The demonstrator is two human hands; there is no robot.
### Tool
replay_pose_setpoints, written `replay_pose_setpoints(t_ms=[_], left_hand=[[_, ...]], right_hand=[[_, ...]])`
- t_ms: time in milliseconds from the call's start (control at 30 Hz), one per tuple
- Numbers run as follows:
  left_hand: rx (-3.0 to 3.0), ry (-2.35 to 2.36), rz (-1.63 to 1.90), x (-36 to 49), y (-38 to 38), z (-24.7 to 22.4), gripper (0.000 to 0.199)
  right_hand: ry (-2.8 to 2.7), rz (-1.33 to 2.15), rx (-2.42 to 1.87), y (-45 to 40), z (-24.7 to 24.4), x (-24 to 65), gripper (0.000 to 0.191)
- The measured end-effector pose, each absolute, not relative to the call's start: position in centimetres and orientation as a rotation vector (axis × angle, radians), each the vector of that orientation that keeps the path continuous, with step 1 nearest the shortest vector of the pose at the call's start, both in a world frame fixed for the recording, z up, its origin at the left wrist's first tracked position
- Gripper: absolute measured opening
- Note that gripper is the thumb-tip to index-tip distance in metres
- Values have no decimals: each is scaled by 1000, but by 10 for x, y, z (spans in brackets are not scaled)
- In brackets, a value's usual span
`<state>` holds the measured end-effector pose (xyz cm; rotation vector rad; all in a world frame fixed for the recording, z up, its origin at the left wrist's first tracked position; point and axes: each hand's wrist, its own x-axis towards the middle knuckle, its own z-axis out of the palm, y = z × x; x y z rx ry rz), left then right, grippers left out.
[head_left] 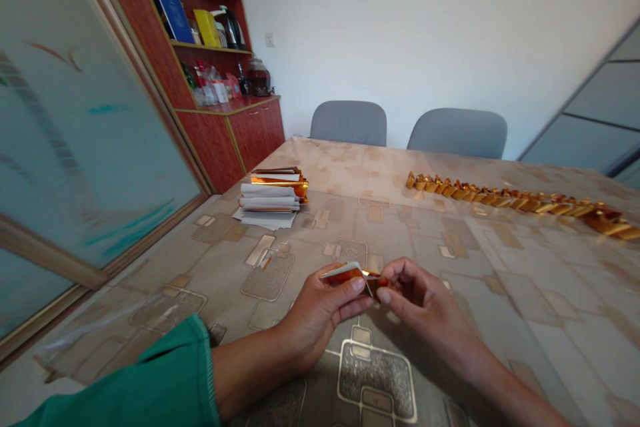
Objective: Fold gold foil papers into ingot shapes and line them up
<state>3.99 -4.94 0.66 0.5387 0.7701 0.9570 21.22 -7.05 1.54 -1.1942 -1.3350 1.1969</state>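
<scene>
Gold pieces (493, 197) line the surface (330, 163) at two o'clock, stacked sheets (270, 203) at eleven; I see left hand (320, 307) and right hand (425, 293) pinching folded foil paper (349, 271).

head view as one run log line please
left hand: holding folded paper; right hand: pinching its right end; paper stack: beyond, left; gold pieces: row, right

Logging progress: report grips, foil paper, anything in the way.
Left grip: holding folded gold foil paper. Right grip: pinching its right end. Foil-paper stack beyond, not in the way.
</scene>
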Motion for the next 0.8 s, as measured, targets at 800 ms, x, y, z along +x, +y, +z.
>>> replay_pose_setpoints(t_ms=[800], left_hand=[[526, 686, 924, 40, -48, 5, 33]], right_hand=[[-1206, 1324, -1125, -76, 2, 207, 29]])
